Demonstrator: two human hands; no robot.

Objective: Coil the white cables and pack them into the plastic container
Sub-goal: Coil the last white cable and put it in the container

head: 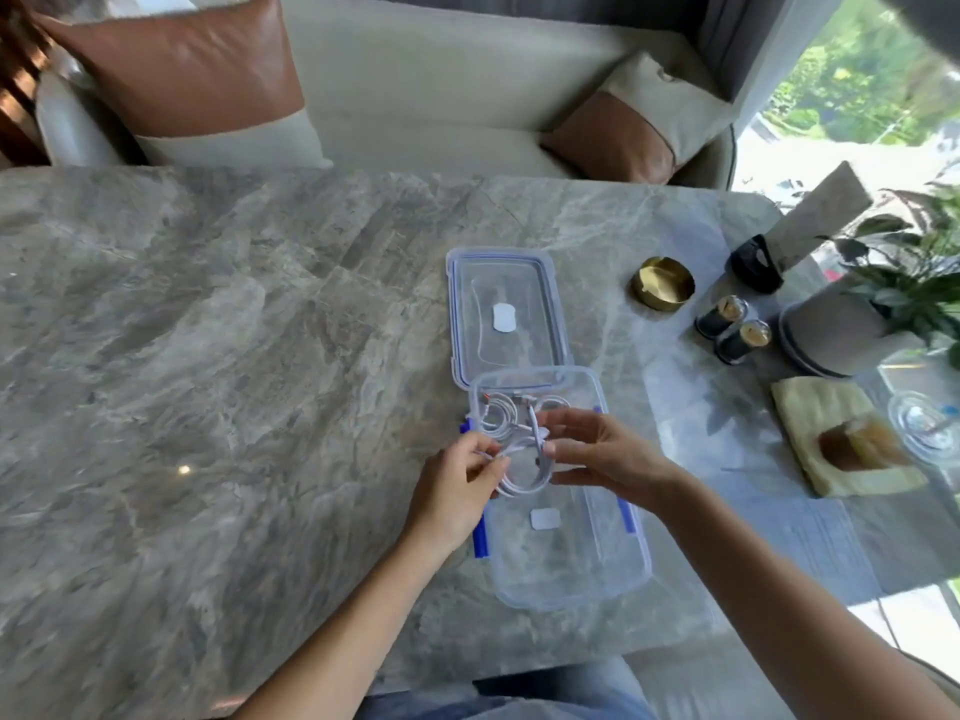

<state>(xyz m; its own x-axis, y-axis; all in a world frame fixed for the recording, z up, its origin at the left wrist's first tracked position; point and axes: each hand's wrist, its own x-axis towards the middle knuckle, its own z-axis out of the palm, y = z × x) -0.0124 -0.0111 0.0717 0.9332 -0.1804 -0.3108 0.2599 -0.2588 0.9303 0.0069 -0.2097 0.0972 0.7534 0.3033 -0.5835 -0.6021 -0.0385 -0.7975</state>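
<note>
Head view: white cable coil (519,478), blurred, partly behind hands (453,491) over container (597,563).

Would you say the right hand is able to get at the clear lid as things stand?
Probably yes. The lid lies uncovered on the table just beyond the container, with nothing between. But the right hand and left hand both pinch the white cable coil, so it must let go first.

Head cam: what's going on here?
A person holds a coiled white cable over the open plastic container. The left hand pinches the loop; the right hand is at its other side, grip unclear. A packed cable lies in the container's far end. The lid lies on the marble table beyond.
</note>
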